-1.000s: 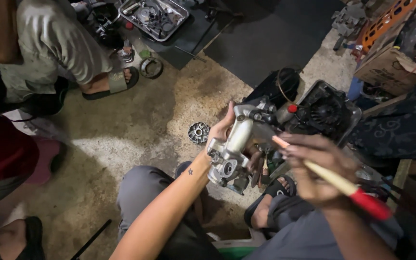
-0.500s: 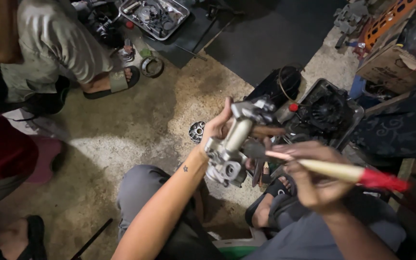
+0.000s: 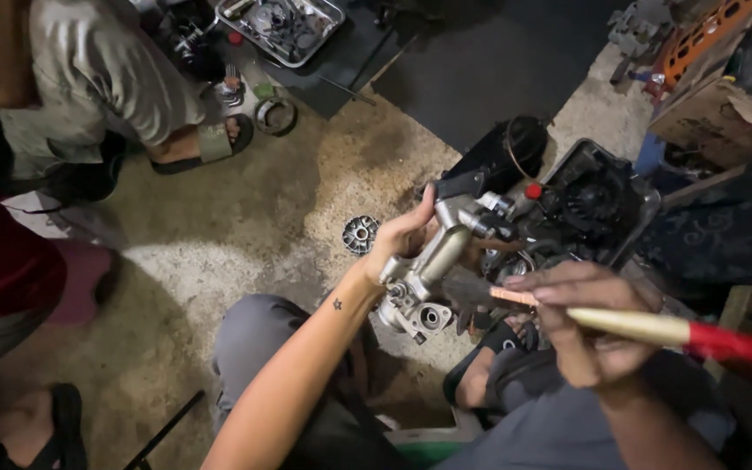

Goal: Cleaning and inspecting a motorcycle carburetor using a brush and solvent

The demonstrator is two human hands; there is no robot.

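While I watch from the head camera, my left hand (image 3: 402,237) is closed around a grey metal engine part (image 3: 433,265), a cast piece with a tube body and round ports at its lower end, and holds it up in the air above my knees. My right hand (image 3: 587,324) grips a paintbrush (image 3: 620,322) with a pale wooden handle and a red end; its dark bristles touch the metal part near the middle. Just behind the part, on the ground, stands a black engine casing (image 3: 598,204) with a small red cap (image 3: 533,190) beside it. 1 small round gear (image 3: 360,233) lies on the sandy concrete floor (image 3: 245,235), near my left wrist. Farther away, at the top, I see a metal tray (image 3: 282,26) full of small parts. Another person's foot in a sandal (image 3: 206,146) rests well apart from my hands, at the upper left
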